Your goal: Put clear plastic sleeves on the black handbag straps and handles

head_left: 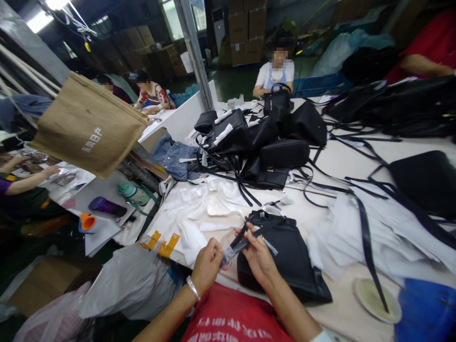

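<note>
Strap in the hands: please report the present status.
Left hand pinching clear plastic by strap. Right hand gripping strap. Bag close by, not visibly blocking.

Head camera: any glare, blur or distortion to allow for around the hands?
Head view: the lamp at upper left is blown out white; the post leans, perhaps from a wide lens or tilted camera; the black bag shows little surface detail; the left hand and right hand read clearly, but the strap looks soft.
</note>
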A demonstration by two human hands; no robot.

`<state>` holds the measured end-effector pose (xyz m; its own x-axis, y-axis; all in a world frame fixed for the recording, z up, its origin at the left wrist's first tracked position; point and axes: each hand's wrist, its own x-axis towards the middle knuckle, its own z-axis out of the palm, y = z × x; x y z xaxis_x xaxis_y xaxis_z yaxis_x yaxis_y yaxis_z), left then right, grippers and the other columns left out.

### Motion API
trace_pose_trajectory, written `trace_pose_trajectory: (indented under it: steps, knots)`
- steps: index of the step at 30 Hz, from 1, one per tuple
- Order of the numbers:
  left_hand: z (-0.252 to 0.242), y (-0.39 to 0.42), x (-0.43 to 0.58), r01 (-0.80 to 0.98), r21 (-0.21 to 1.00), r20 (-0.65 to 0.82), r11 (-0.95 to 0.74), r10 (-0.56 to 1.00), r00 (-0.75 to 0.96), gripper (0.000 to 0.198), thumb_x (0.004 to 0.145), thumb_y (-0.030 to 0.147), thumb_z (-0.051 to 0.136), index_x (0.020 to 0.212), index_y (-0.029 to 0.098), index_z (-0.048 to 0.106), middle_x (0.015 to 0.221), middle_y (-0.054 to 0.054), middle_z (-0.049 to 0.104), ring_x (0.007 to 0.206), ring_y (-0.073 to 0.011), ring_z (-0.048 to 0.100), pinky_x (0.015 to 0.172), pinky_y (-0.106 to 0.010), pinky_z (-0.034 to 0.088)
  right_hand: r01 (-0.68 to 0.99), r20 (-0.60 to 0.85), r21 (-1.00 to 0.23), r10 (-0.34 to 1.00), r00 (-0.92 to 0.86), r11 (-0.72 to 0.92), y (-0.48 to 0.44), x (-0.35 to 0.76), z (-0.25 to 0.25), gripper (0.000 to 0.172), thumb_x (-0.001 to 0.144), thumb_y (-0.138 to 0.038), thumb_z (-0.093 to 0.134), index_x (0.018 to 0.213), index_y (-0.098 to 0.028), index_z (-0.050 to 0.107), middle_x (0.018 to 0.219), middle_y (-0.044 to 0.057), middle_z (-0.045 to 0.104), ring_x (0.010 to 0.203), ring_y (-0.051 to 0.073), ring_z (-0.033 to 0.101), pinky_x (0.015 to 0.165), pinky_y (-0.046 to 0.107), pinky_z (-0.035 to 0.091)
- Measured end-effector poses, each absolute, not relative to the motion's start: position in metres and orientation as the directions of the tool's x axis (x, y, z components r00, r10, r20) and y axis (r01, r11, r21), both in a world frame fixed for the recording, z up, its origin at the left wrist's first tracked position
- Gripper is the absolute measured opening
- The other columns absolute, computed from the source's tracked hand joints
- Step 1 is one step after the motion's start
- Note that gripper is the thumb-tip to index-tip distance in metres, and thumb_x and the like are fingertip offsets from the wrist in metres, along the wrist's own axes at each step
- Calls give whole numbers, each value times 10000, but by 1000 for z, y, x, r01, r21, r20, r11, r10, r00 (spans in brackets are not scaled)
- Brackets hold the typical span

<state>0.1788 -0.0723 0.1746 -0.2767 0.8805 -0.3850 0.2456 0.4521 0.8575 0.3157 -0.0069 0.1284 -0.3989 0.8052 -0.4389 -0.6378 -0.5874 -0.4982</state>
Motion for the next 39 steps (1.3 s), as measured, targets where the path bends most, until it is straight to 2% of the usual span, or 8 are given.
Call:
trace_pose_trajectory:
  steps: [8,13,19,24,31,33,36,39]
  knots:
    - [169,-67,171,244,857,-383,453,879,-285,181,820,371,475,748,207,444,593,33,600,527,-141,607,487,-214,448,-421,-532,-605,736,-418,-676,0,336,108,305,695,-347,727,940,-202,618,881,35,649,761,146,605,651,263,512]
    - [160,-56,178,307,851,-358,427,898,-257,169,831,367,458,768,210,460,569,39,589,520,-137,600,475,-200,409,-426,-526,-558,701,-482,-712,-13,325,107,289,695,-335,733,918,-188,623,728,-6,606,666,109,581,595,219,503]
    - [154,-49,180,339,840,-369,423,904,-215,185,855,387,418,795,214,441,595,27,599,500,-130,573,464,-203,411,-526,-545,-467,700,-461,-710,10,342,109,403,707,-304,728,1078,-237,585,937,26,650,723,119,604,574,209,498]
    - [162,-38,181,334,829,-400,449,893,-208,207,845,406,436,777,211,446,580,31,590,477,-125,559,466,-198,402,-501,-520,-419,653,-551,-757,28,342,103,347,686,-314,748,990,-195,632,813,13,653,652,94,586,559,187,467]
    - [161,4,201,398,824,-359,404,915,-185,149,827,349,462,755,217,458,579,37,585,516,-140,578,488,-212,402,-541,-487,-512,744,-457,-667,26,322,107,331,692,-439,713,869,-176,615,745,1,633,574,88,556,533,205,445]
    - [155,13,205,424,810,-360,406,914,-188,139,820,329,471,741,215,461,556,42,572,498,-135,563,476,-208,384,-468,-477,-569,735,-481,-676,35,335,109,349,725,-478,664,894,-178,607,759,13,637,592,106,571,555,234,459]
    - [147,21,206,416,806,-377,420,907,-185,137,815,315,472,729,210,455,559,36,578,506,-135,568,476,-210,392,-132,-471,-760,680,-563,-636,62,374,109,337,757,-501,605,801,-169,629,680,29,634,567,139,576,550,275,458]
    - [143,27,205,406,799,-402,443,896,-188,136,834,319,442,753,210,441,587,27,599,519,-140,587,484,-218,420,198,-316,-948,831,-458,-251,95,413,110,205,783,-397,591,763,-205,662,675,38,647,628,180,588,655,342,458]
